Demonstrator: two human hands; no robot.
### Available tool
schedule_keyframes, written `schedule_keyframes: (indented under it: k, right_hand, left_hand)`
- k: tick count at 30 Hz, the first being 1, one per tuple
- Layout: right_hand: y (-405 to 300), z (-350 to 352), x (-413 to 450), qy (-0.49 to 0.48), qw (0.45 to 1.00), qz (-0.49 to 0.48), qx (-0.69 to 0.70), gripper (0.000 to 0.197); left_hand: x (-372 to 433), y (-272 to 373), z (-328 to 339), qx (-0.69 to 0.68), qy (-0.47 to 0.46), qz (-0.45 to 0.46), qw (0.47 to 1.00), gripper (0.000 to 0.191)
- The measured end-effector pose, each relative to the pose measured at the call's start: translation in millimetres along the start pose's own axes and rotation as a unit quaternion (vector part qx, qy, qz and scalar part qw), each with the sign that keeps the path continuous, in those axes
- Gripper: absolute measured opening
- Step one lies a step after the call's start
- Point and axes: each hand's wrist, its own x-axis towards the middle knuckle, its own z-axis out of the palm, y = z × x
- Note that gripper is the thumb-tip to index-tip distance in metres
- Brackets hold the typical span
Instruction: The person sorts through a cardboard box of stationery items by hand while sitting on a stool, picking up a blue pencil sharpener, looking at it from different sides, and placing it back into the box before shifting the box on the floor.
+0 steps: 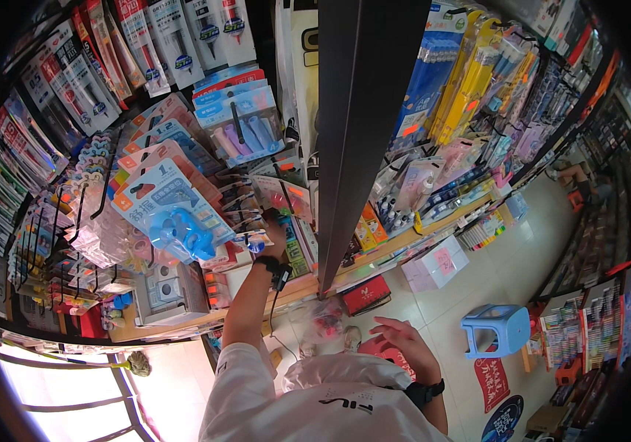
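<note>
My left hand (275, 235) reaches in among the goods on the stationery shelf, beside small hanging packets and just left of green boxes (296, 248). Its fingers are partly hidden, so what they touch cannot be told. To its left hang blister cards with a blue pencil grip (183, 232); above it is a pack of pastel pencil grips (246, 135). My right hand (401, 334) hangs in front of my body above the floor, fingers apart and slightly bent, with nothing in it. A clear plastic bag with red things (324, 320) lies low near my shoes.
A black upright post (357, 138) divides the shelving. Yellow pencil packs (467, 94) hang to its right. A white box (437, 262) and a red notebook (366, 295) sit below the shelf edge. A blue plastic stool (495, 330) stands at right; a seated person (589, 185) is farther off.
</note>
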Motion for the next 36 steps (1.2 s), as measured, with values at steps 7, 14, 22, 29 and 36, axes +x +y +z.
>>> schedule_keyframes:
  k: [7,14,22,29,36]
  right_hand:
    - [5.9,1.7,8.1,-0.025,1.000,0.001,-0.009,0.044]
    - [6.0,2.1,12.2,-0.037,0.999,0.004,0.001,0.041]
    - [-2.6,9.7,9.1,0.009,1.000,-0.006,0.020,0.042]
    - [20.2,0.0,10.6,0.016,0.964,-0.107,0.243,0.029]
    - [70.8,8.7,37.4,-0.021,0.832,-0.002,0.554,0.018]
  left_hand:
    - [-2.7,-5.3,3.5,-0.035,0.017,-0.032,0.999,0.057]
    - [-6.5,-23.9,23.9,-0.025,0.072,0.030,0.997,0.060]
    - [-11.6,-9.0,-51.3,-0.124,-0.132,0.001,0.984,0.042]
    - [-67.5,16.9,-123.4,-0.160,-0.112,0.005,0.981,0.022]
    - [-219.3,12.6,-213.4,-0.426,-0.250,0.018,0.869,0.025]
